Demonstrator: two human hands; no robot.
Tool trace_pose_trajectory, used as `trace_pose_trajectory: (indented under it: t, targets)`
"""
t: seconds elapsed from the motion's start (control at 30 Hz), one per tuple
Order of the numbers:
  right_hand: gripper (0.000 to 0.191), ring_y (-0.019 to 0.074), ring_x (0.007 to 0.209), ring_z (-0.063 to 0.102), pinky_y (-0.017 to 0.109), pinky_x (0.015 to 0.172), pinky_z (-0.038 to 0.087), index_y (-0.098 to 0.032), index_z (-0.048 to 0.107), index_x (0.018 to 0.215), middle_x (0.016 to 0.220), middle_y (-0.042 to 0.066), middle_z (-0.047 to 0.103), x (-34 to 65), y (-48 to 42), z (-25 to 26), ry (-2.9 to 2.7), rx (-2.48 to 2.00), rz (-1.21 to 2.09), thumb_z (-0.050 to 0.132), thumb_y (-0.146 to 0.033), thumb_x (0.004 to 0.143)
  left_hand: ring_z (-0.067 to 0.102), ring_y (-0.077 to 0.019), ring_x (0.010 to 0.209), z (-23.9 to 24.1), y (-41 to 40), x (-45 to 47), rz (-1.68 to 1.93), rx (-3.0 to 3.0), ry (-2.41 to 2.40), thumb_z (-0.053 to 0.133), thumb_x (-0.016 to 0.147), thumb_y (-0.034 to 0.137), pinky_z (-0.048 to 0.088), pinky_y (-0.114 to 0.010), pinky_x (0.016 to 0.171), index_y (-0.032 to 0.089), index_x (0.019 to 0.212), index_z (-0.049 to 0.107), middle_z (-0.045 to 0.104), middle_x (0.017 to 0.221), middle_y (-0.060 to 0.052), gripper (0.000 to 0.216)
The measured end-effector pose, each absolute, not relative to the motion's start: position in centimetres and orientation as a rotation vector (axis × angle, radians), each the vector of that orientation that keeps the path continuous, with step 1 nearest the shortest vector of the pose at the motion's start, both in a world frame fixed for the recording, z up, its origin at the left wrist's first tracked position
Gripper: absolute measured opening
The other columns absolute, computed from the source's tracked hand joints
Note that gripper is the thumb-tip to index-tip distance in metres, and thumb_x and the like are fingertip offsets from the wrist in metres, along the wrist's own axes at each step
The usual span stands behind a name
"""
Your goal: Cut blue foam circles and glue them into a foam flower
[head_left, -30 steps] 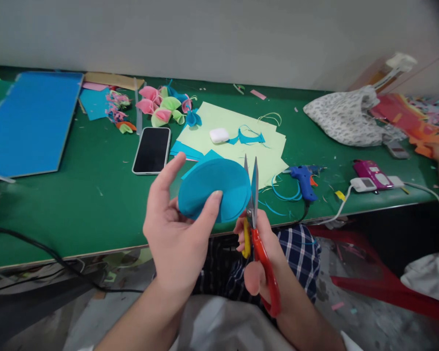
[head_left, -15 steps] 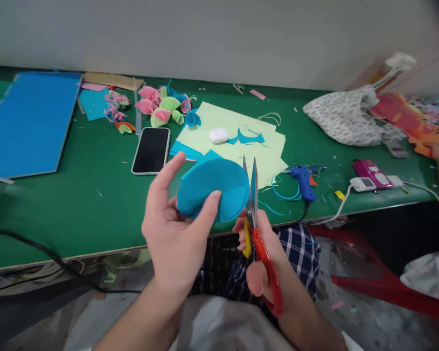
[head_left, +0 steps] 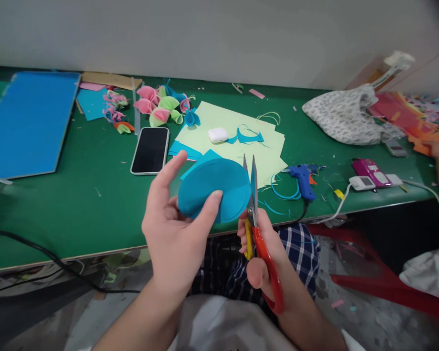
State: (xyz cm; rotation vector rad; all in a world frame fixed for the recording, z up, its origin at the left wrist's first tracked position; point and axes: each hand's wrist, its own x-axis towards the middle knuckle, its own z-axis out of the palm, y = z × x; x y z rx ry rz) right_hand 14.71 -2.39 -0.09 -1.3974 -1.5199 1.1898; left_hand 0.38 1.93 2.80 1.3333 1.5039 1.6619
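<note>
Head camera, going left to right: a blue board (head_left: 25, 124) lies flat at the far left of the green table (head_left: 106, 209), and a phone (head_left: 149, 151) rests between it and the working pair of hands. Next comes the left hand (head_left: 177, 229), clamped on a blue paper disc (head_left: 223, 178) with the thumb pressed on the face towards the viewer and the other fingertips out of sight behind; the index finger stands up, apart from the paper. The disc is held up over the table's near edge, reaching rightward from that pinch, its longer axis running across the view and rising slightly to the right. A second curved edge shows along its lower right.

At the disc's right rim stand the scissors (head_left: 259, 239), blades parted in a narrow V and pointing up and away from the body, so they cross the disc's long axis. The rim overlaps the left blade; whether the paper touches the metal I cannot tell. The right hand (head_left: 273, 243) is closed round the handles, thumb through the red loop, fingers about the yellow one. It lies below and right of the disc, nearer the rim that faces the blades, while the left hand has the opposite side. Farther right, a blue glue gun (head_left: 304, 179) lies on the table.
</note>
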Motion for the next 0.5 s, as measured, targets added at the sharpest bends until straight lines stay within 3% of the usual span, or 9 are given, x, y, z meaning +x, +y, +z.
trace_pose_trajectory:
  t: [0.23,0.5]
  targets:
    - [0.07,0.025,0.09,0.058,0.036,0.076,0.052,-0.029,0.049,0.12,0.103,0.006,0.058,14.92,-2.15,1.02,-1.412,-1.392,1.317,0.059,-0.074,0.068,0.067,-0.0213,0.094,2.88,2.01,0.15,1.639,1.341,1.471,0.075,0.073,0.023,0.063,-0.026,0.059,0.036,0.128,0.053,0.049,0.141,0.0,0.061]
    - [0.078,0.0248,0.087,0.057,0.036,0.076,0.051,-0.027,0.051,0.118,0.097,0.005,0.058,14.91,-2.15,0.82,-1.384,-1.393,1.323,0.062,-0.078,0.059,0.067,-0.0203,0.095,2.84,1.99,0.33,1.613,1.328,1.473,0.076,0.072,0.022,0.062,-0.025,0.063,0.035,0.128,0.053,0.049,0.141,0.0,0.062]
